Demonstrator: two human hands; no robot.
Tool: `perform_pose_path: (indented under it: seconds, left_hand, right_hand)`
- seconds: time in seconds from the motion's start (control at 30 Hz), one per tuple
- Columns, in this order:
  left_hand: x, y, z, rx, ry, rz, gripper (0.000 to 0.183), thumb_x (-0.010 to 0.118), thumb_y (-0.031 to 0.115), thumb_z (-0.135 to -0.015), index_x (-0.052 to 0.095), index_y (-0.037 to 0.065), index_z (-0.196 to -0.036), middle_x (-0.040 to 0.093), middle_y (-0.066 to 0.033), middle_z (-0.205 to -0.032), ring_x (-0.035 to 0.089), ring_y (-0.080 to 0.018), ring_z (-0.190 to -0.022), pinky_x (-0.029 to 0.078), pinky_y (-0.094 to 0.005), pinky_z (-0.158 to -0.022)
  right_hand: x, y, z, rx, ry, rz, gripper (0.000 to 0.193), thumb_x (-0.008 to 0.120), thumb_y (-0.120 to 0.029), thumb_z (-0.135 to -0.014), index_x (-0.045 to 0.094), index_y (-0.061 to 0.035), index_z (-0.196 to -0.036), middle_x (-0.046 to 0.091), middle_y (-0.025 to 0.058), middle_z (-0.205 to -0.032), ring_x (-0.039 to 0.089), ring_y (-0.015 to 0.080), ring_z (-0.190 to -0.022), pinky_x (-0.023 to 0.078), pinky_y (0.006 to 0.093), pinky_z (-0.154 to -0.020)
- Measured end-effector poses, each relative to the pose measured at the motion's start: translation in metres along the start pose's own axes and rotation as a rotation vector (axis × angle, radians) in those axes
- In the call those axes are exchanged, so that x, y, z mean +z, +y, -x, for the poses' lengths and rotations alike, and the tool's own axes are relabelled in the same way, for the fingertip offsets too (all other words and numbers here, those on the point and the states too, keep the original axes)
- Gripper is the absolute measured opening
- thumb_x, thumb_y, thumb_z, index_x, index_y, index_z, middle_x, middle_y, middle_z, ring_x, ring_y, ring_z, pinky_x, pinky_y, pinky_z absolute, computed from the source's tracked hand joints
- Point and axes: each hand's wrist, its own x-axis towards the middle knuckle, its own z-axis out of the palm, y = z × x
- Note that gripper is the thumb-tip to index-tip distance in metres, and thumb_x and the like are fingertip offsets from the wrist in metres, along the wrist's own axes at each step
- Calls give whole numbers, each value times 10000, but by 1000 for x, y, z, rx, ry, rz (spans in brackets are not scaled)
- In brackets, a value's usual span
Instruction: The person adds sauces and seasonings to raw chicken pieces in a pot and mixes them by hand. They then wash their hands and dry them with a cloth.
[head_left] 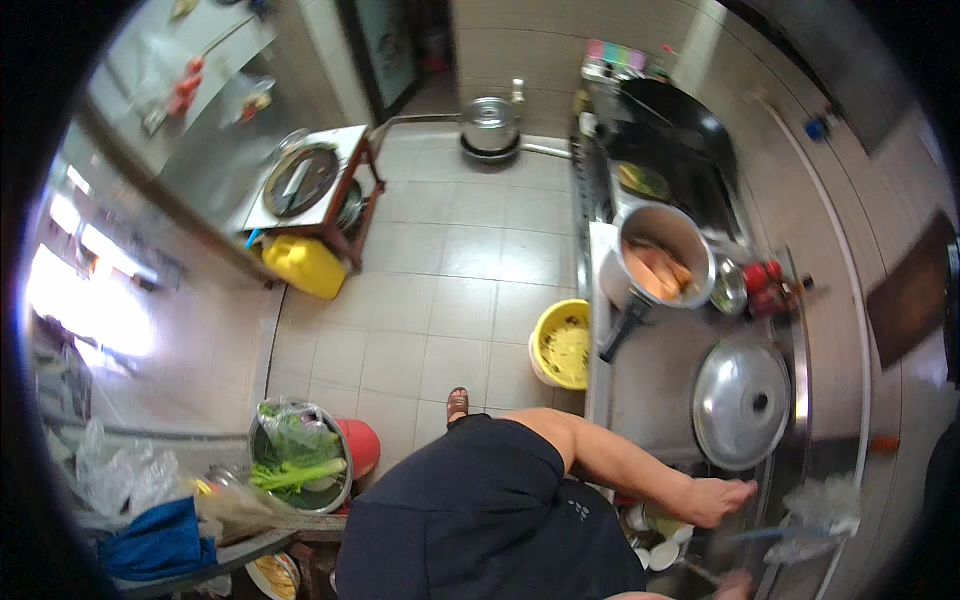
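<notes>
My left hand (pixel 715 500) reaches out over the right-hand counter, below the round metal lid (pixel 742 404). Its fingers point to the right, loosely stretched, and I see nothing held in them. My right hand (pixel 735 586) is at the bottom edge, smeared by motion, so its fingers cannot be made out. Near the hands lie a clear plastic bag (pixel 822 508) and several white cups or ladle bowls (pixel 662 555). A pressure cooker pot (pixel 655 262) with orange-brown pieces in it stands farther up the counter, its black handle toward me.
A black wok (pixel 680 115) sits on the stove beyond the pot. By the counter stands a yellow bucket (pixel 560 345). To the left are a yellow jug (pixel 303 266), a low table (pixel 350 150) with a round board and knife, and a basin of greens (pixel 297 455). Stacked pots (pixel 490 130) stand at the far wall.
</notes>
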Motion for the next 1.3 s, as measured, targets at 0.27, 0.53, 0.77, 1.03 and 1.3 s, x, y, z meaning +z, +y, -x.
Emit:
perform_pose_path:
  seconds: [0.27,0.53,0.77,1.03,1.3]
  left_hand:
    - [-259,-26,355,-1136,24,-66,202,661,205,-726,551,42,-681,594,-164,-678,609,-385,-714,476,-481,-628]
    - [-366,181,572,-1831,471,-603,279,537,46,-749,531,60,-1028,599,-157,-956,581,-361,-950,467,-469,-770]
    - [-395,334,596,-2326,1038,-499,138,582,67,-848,567,33,-982,657,-129,-850,639,-324,-805,529,-389,-729]
    - [-501,413,592,-537,2285,-776,775,328,593,-965,243,23,-1483,260,-209,-1528,293,-363,-1396,278,-531,-1121]
    - [-443,453,599,-471,2395,-1102,698,414,553,-961,395,21,-1411,468,-228,-1390,449,-385,-1287,354,-524,-1076]
  right_hand:
    - [-194,-302,-47,-220,279,-449,329,521,-208,-940,600,16,-1168,622,241,-1126,575,380,-1059,446,428,-924]
    - [-280,-697,-76,-1451,-154,-465,442,682,-147,-815,566,-53,-1231,588,170,-1184,593,358,-1044,486,413,-897]
    - [-305,-927,-49,-1913,-47,-73,533,732,-187,-774,530,-65,-1252,461,228,-1362,508,407,-1183,451,448,-962]
    - [-350,-1216,10,-2453,-197,44,500,729,-192,-780,539,-5,-1203,595,222,-1147,551,398,-1086,451,427,-932]
    - [-408,-1326,252,-3129,138,112,471,689,-193,-822,556,-15,-1238,552,202,-1280,513,350,-1186,375,426,-1024]
